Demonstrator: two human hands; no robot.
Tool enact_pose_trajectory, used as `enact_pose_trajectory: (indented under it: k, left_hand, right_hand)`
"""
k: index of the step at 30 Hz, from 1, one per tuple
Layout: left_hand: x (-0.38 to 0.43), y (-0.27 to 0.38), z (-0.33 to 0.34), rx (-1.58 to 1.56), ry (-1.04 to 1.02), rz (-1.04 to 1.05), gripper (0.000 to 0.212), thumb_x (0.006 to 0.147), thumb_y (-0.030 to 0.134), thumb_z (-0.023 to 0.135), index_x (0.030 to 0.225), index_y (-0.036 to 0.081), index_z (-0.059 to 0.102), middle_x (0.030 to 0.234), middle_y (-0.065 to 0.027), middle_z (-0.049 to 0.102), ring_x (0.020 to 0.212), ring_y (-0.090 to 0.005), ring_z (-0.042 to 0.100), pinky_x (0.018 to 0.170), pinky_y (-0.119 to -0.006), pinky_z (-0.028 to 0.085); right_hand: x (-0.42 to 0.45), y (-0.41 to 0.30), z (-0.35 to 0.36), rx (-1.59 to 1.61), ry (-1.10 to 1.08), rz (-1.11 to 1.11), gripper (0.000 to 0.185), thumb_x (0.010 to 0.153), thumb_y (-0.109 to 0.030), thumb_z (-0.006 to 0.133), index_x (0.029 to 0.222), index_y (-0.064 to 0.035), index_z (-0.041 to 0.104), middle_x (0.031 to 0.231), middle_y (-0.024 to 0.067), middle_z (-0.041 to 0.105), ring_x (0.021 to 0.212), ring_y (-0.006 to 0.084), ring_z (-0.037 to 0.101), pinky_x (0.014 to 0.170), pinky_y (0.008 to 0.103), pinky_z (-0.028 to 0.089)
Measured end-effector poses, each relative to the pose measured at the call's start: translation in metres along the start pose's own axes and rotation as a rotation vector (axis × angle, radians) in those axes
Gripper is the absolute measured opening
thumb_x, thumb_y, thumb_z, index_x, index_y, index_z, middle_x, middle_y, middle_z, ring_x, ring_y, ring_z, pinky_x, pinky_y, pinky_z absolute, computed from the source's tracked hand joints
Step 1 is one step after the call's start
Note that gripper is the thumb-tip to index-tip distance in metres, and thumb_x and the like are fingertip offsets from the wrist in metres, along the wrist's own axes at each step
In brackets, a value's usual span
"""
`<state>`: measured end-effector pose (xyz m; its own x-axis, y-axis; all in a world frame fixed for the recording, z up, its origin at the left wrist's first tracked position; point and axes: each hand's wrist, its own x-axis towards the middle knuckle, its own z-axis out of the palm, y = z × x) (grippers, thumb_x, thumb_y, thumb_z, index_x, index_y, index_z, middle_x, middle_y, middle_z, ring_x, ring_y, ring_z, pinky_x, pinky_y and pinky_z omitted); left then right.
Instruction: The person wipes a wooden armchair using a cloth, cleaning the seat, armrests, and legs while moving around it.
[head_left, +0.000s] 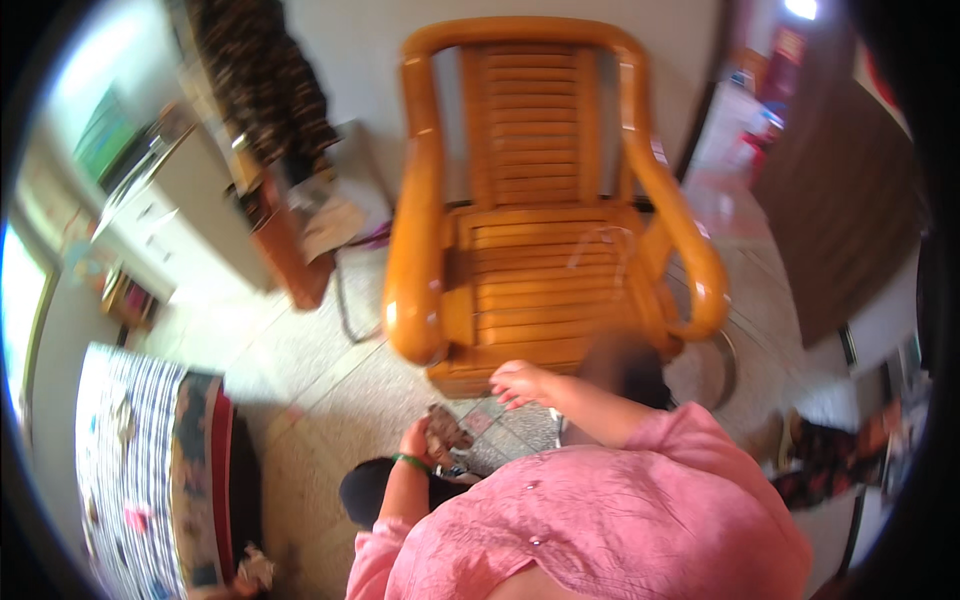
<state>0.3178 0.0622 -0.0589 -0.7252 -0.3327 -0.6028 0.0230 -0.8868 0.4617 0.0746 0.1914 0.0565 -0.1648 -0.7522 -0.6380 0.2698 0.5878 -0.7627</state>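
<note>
A large varnished wooden armchair (529, 300) with a slatted back and seat stands directly before me. My left hand (417, 441), with a green bangle at the wrist, grips a crumpled brownish patterned cloth (447, 427) low in front of my body. My right hand (521, 382) reaches out by the seat's front edge, fingers somewhat spread and nothing in them. A thin pale string (600, 234) lies on the right part of the seat.
To the left, a striped sheet (135, 450) covers a bed-like surface. Further back are a white drawer cabinet (180, 240), a brown bag (289, 255) and dark patterned clothing (262, 82) hanging. A brown panel (832, 180) and a round metal-rimmed object (712, 371) are at right.
</note>
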Motion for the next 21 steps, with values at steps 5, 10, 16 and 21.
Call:
enact_pose_trajectory:
  k: [5, 10, 16, 21]
  left_hand:
    - [0.001, -0.005, 0.007, 0.004, -0.053, 0.119, 0.040, 0.095, 0.031, 0.042, 0.120, 0.001, 0.052, 0.108, -0.0137, 0.061, 0.093, -0.0251, 0.061, 0.079, -0.039, 0.051]
    - [0.003, -0.011, 0.005, 0.192, 0.181, 0.229, 0.032, 0.091, 0.028, 0.052, 0.104, 0.000, 0.058, 0.088, -0.0134, 0.064, 0.071, -0.0243, 0.064, 0.060, -0.037, 0.054]
    - [0.004, -0.020, 0.019, 0.413, 0.285, 0.230, 0.045, 0.088, 0.038, 0.058, 0.109, -0.002, 0.061, 0.095, -0.0126, 0.065, 0.079, -0.0204, 0.063, 0.069, -0.034, 0.051]
    - [-0.012, -0.012, 0.033, 0.708, 0.264, 0.281, 0.050, 0.086, 0.044, 0.058, 0.106, -0.001, 0.065, 0.099, -0.0117, 0.066, 0.092, -0.0197, 0.061, 0.084, -0.032, 0.047]
  right_hand:
    - [-0.013, -0.008, 0.011, 0.008, -0.037, 0.002, 0.029, 0.091, -0.027, 0.055, 0.110, -0.0046, 0.052, 0.099, 0.0089, 0.055, 0.083, 0.0187, 0.058, 0.069, 0.0338, 0.054]
    - [-0.017, -0.009, 0.019, -0.034, -0.077, 0.019, 0.030, 0.091, -0.025, 0.055, 0.111, -0.0023, 0.051, 0.101, 0.0113, 0.057, 0.085, 0.0207, 0.060, 0.071, 0.0350, 0.054]
    - [-0.013, 0.001, 0.021, -0.122, -0.036, 0.055, 0.027, 0.091, -0.022, 0.056, 0.109, -0.0031, 0.050, 0.100, 0.0120, 0.057, 0.083, 0.0201, 0.060, 0.071, 0.0344, 0.054]
    - [-0.014, -0.002, 0.030, -0.229, 0.003, 0.068, 0.014, 0.088, -0.014, 0.058, 0.094, -0.0066, 0.048, 0.096, 0.0109, 0.058, 0.082, 0.0191, 0.060, 0.071, 0.0339, 0.054]
